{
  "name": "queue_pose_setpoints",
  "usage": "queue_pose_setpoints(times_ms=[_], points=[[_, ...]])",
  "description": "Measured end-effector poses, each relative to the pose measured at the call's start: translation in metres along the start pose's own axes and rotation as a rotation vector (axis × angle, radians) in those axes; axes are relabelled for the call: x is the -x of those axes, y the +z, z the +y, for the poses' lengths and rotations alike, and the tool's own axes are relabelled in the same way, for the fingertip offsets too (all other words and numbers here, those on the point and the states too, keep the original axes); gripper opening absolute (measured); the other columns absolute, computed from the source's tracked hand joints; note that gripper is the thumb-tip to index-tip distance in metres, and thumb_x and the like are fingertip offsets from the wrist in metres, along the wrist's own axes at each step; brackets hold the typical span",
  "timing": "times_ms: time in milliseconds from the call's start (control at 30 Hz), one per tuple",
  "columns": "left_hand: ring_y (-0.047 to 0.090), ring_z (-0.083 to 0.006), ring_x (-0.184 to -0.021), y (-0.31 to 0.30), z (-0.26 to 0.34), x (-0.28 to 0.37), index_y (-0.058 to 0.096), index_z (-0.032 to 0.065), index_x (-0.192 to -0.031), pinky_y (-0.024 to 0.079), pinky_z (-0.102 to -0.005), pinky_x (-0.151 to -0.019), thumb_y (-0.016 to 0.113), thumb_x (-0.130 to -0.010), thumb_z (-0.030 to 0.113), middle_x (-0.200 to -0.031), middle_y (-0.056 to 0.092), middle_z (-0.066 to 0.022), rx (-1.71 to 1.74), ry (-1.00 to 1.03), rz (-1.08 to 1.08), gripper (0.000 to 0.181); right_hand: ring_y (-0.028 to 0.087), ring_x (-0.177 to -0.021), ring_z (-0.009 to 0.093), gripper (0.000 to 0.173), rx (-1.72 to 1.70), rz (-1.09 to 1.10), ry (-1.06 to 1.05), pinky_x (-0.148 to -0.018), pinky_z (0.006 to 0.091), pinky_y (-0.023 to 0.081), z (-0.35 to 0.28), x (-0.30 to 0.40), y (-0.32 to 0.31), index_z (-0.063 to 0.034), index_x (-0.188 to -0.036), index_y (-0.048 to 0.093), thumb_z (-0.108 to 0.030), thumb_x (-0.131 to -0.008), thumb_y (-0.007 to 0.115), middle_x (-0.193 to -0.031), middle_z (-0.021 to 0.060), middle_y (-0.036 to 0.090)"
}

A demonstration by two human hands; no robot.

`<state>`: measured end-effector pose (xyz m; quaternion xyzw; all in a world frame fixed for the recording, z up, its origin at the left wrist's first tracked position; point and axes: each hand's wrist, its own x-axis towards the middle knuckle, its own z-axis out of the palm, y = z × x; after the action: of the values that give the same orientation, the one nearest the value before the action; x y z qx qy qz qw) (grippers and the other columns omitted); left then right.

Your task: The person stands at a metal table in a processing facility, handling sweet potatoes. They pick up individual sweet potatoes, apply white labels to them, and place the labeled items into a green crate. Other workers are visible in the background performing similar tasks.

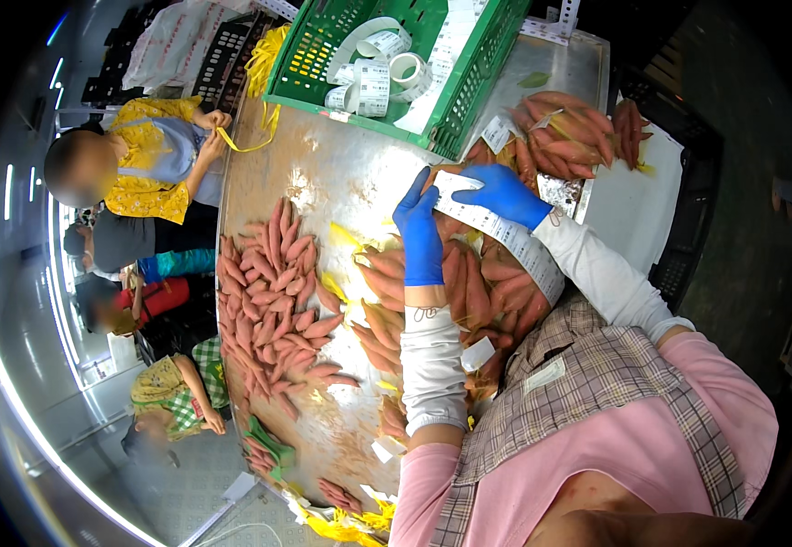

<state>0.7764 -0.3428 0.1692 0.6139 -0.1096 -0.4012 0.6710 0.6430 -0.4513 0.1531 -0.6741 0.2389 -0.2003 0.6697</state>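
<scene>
A long strip of printed white labels point(529, 254) curves down from my hands toward my apron. My right hand point(505, 195), in a blue glove, pinches the strip near its upper end. Also gloved in blue, my left hand point(420, 236) has its thumb and fingers at the strip's free end. Beneath both hands lie bundles of reddish sweet potatoes point(467, 284) in net bags, some with yellow ties. The strip and my hands partly hide them.
A green plastic crate point(382, 126) with label rolls point(372, 87) stands at the table's far side. Loose sweet potatoes point(266, 301) are heaped on the metal table point(334, 157). More bagged bundles point(567, 133) lie right. Across the table, a person point(156, 150) holds a yellow strip point(249, 147).
</scene>
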Motion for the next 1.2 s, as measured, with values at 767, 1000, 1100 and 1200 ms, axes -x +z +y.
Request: queue_pose_setpoints(times_ms=[767, 1000, 1100, 1200], points=[[0.059, -0.0173, -0.097, 0.045, 0.008, 0.108, 0.054, 0.0003, -0.131, 0.046, -0.0295, -0.086, 0.061, -0.086, 0.009, -0.104, 0.065, -0.0103, 0.142, 0.095, -0.157, 0.047, 0.059, -0.082, 0.009, 0.032, -0.162, -0.034, 0.230, -0.074, 0.0254, 0.047, -0.027, 0.107, -0.051, 0.0028, -0.111, 0.067, -0.020, -0.087, 0.067, -0.091, 0.0047, 0.068], [0.054, -0.0064, -0.065, 0.014, -0.040, 0.201, 0.069, -0.0032, -0.090, 0.044, -0.0235, -0.057, 0.070, -0.087, 0.018, -0.073, 0.063, 0.0001, -0.316, -0.084, 0.096, 0.022, 0.059, -0.078, 0.009, 0.029, -0.083, -0.239, 0.116, -0.072, 0.0257, 0.048, -0.024, 0.143, -0.007, 0.0033, -0.106, 0.067, -0.018, -0.086, 0.069, -0.086, 0.0081, 0.068], [0.054, -0.0071, -0.063, 0.001, -0.061, 0.219, 0.069, -0.0027, -0.086, 0.044, -0.0237, -0.056, 0.068, -0.088, 0.019, -0.071, 0.063, -0.0002, -0.321, -0.126, 0.159, 0.022, 0.058, -0.076, 0.009, 0.026, 0.117, -0.472, 0.232, -0.070, 0.0271, 0.048, -0.032, 0.144, -0.004, 0.0042, -0.101, 0.067, -0.017, -0.087, 0.068, -0.084, 0.0075, 0.067], [0.059, -0.0115, -0.069, -0.020, -0.039, 0.238, 0.069, -0.0024, -0.087, 0.046, -0.0239, -0.064, 0.061, -0.090, 0.014, -0.078, 0.065, -0.0043, -0.194, -0.109, 0.190, 0.018, 0.057, -0.074, 0.009, 0.026, 0.047, -0.383, 0.205, -0.068, 0.0266, 0.048, -0.025, 0.147, 0.006, 0.0049, -0.099, 0.066, -0.018, -0.087, 0.068, -0.083, 0.0074, 0.067]])
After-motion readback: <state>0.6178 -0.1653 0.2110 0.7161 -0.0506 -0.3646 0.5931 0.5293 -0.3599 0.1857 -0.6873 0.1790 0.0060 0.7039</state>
